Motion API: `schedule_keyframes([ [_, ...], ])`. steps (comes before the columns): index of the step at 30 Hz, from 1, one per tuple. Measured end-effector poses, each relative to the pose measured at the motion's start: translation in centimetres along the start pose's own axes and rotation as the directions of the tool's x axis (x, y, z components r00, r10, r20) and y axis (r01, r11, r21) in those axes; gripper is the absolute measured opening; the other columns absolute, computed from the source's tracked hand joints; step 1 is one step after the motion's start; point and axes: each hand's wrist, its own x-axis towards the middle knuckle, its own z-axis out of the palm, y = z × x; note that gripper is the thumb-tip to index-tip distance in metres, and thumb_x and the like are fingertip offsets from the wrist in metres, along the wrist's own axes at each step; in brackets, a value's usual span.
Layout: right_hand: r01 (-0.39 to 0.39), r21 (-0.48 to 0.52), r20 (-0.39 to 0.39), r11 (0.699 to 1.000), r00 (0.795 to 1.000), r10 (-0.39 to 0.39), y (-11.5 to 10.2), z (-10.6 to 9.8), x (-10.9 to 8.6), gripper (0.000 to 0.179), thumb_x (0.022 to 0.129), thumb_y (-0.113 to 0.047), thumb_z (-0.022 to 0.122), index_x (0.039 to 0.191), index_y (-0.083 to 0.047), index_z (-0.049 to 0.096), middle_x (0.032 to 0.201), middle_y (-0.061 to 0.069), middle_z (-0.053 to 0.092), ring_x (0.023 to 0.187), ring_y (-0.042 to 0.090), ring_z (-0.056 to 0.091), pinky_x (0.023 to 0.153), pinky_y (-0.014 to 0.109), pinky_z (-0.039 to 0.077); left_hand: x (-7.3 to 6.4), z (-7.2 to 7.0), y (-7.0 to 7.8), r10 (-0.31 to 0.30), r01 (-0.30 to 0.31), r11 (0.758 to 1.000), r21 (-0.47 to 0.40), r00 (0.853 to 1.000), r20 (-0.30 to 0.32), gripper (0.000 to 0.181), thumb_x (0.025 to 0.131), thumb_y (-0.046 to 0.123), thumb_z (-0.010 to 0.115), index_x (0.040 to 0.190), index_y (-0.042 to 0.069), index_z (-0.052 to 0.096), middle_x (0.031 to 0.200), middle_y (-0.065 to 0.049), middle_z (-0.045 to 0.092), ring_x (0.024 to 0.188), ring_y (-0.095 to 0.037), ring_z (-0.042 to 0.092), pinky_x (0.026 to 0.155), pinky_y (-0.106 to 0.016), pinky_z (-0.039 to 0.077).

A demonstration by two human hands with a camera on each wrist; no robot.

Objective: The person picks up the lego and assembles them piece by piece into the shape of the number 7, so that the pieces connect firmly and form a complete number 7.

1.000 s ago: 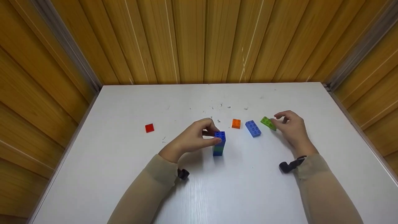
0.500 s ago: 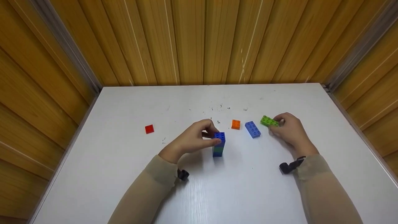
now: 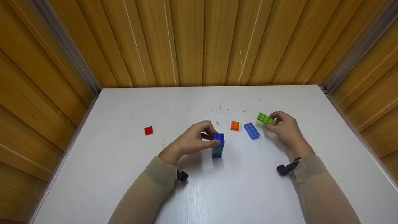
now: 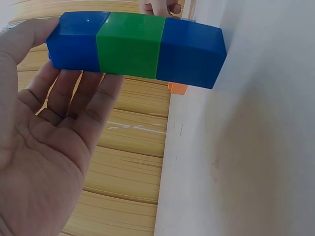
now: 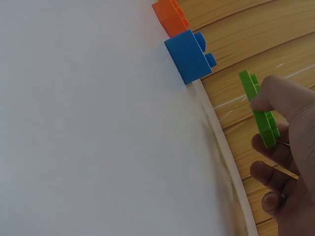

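Near the middle of the table, my left hand [image 3: 193, 140] pinches the top of an upright stack of bricks [image 3: 218, 150] between thumb and fingers. In the left wrist view the stack shows a green brick [image 4: 130, 44] between two blue ones. To the right, my right hand [image 3: 286, 127] pinches a thin light-green brick [image 3: 265, 118] with several studs. The right wrist view shows this light-green brick [image 5: 259, 109] lifted off the table. A longer blue brick [image 3: 251, 130] lies just left of the right hand, with a small orange brick [image 3: 235, 125] beside it.
A flat red piece [image 3: 148, 130] lies on the white table [image 3: 124, 186], left of the left hand. Wood-patterned panels [image 3: 186, 43] rise behind the table and at both sides. Small dark marks dot the tabletop behind the bricks.
My right hand has taken hold of the light-green brick, turned it slightly, raised it and moved it a little left. My left hand stays on the stack.
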Motion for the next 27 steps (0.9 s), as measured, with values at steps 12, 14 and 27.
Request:
schedule_keyframes([
  [12, 0.129, 0.113, -0.112, 0.985, 0.987, -0.116, -2.2, 0.9, -0.4, 0.045, 0.105, -0.021, 0.077, 0.147, -0.006, 0.068, 0.142, 0.016, 0.069, 0.127, 0.024, 0.058, 0.11, 0.031, 0.047, 0.1, -0.1, -0.1, 0.008, -0.008, 1.0, -0.013, 1.0, -0.002, 0.026, 0.101, 0.02, 0.088, 0.115, 0.013, 0.067, 0.125, -0.006, 0.071, 0.122, -0.019, 0.072, 0.117, -0.041, 0.063],
  [14, 0.151, 0.132, -0.128, 0.98, 0.983, -0.134, -2.7, 1.1, -0.5, 0.043, 0.105, -0.02, 0.076, 0.147, -0.007, 0.07, 0.141, 0.016, 0.07, 0.122, 0.019, 0.058, 0.102, 0.021, 0.049, 0.2, -0.1, -0.1, 0.012, -0.012, 1.0, -0.014, 1.0, 0.001, 0.026, 0.101, 0.021, 0.088, 0.115, 0.013, 0.068, 0.125, -0.005, 0.071, 0.122, -0.018, 0.072, 0.117, -0.04, 0.063],
  [27, 0.239, 0.309, -0.121, 0.921, 0.97, -0.212, -6.5, 2.6, -2.3, 0.042, 0.11, -0.012, 0.069, 0.152, -0.011, 0.072, 0.15, 0.01, 0.069, 0.125, 0.01, 0.061, 0.102, 0.003, 0.052, 0.0, -0.4, -0.1, 0.003, -0.003, 1.0, -0.014, 1.0, -0.001, 0.028, 0.101, 0.022, 0.088, 0.117, 0.012, 0.068, 0.126, -0.007, 0.071, 0.123, -0.02, 0.07, 0.119, -0.042, 0.061],
])
